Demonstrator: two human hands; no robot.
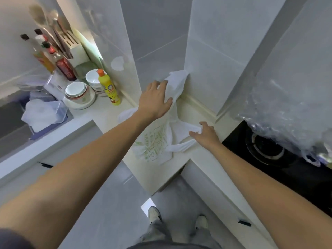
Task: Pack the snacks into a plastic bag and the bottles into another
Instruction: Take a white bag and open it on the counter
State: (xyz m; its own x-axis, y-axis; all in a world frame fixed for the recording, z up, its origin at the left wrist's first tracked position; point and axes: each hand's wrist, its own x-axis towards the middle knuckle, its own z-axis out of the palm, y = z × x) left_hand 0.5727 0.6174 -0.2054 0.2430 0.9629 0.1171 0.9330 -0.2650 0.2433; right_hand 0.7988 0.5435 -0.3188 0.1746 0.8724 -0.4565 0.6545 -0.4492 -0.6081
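Observation:
A white plastic bag [154, 142] with green print lies on the cream counter corner [181, 169]. My left hand [155, 98] holds one of its handles, the thumb pinching the white plastic and lifting it up toward the tiled wall. My right hand [206, 134] grips the other handle low on the counter, fingers curled into the plastic. A yellow bottle [108, 87] with an orange cap stands upright to the left of the bag. No snacks are in view.
Stacked white bowls [79, 95] and sauce bottles [62, 65] crowd the counter's left, beside a knife block [73, 44] and a sink [16, 112] with a clear tub. A black gas hob [269, 150] lies to the right under crinkled clear plastic [287, 108].

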